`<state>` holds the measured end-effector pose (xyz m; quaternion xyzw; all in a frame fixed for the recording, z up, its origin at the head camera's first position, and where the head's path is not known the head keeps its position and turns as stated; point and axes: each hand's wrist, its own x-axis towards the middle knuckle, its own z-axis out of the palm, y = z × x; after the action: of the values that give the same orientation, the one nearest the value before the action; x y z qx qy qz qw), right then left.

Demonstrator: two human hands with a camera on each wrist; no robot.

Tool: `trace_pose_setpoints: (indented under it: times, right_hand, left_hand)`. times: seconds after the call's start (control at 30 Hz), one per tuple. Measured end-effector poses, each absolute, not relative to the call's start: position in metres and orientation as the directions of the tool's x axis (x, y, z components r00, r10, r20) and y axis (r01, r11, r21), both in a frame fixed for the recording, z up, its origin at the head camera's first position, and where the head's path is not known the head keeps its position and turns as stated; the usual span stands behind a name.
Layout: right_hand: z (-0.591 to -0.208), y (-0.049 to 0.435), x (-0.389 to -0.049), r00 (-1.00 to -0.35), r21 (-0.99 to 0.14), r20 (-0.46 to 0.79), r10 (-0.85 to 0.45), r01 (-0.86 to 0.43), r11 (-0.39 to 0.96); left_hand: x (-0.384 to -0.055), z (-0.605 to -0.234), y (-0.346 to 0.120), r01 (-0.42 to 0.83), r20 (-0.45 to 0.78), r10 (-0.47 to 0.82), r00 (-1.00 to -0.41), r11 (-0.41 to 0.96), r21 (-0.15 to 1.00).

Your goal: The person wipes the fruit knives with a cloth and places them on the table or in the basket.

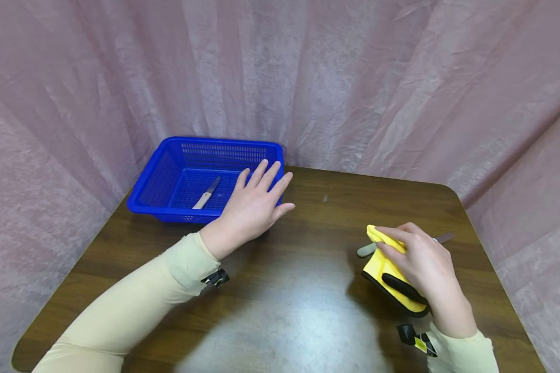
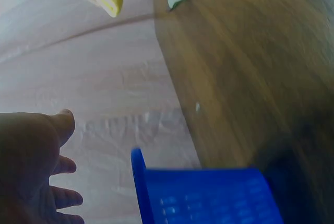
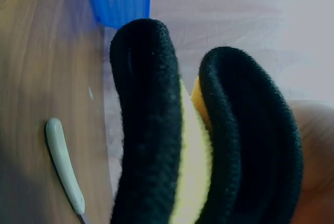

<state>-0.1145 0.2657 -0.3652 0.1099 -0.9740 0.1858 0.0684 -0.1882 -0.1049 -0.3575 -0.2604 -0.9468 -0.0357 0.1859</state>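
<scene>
My left hand [image 1: 254, 207] is spread palm down over the front right corner of the blue plastic basket [image 1: 151, 210], fingers straight and holding nothing. Inside the basket lies a small knife [image 1: 203, 201] with a pale handle. My right hand [image 1: 422, 259] pinches a yellow cloth item [image 1: 378, 265] with thick black edging above the table's right side. In the right wrist view, two black edges [image 3: 148, 119] of it bulge toward the camera. Under that hand, a pale green knife handle [image 1: 366, 250] shows at left and a blade [image 1: 445, 238] at right; the stretch between is hidden.
The brown wooden table [image 1: 280, 311] has rounded corners and a bright glare at its front. A pink curtain [image 1: 308, 77] hangs behind and at both sides. One small pale mark [image 1: 325, 198] shows on the tabletop right of the basket.
</scene>
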Motion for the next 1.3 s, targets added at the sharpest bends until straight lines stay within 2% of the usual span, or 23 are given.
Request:
trace_pose_setpoints:
  times: [0.47, 0.67, 1.3]
  right_hand:
    - [-0.373, 0.286, -0.106, -0.972, -0.325, 0.179, -0.153, -0.205, 0.923]
    - [-0.376, 0.293, -0.103, -0.981, -0.319, 0.142, -0.129, -0.169, 0.933]
    - [-0.377, 0.320, -0.097, -0.994, -0.291, 0.092, -0.056, -0.081, 0.953]
  left_hand:
    - [-0.172, -0.370, -0.060, 0.580, 0.347, 0.554, -0.756, 0.814, -0.037]
    - [-0.168, -0.376, -0.044, 0.610, 0.319, 0.587, -0.744, 0.792, -0.035]
    - [-0.172, -0.401, 0.023, 0.637, 0.132, 0.631, -0.765, 0.771, 0.003]
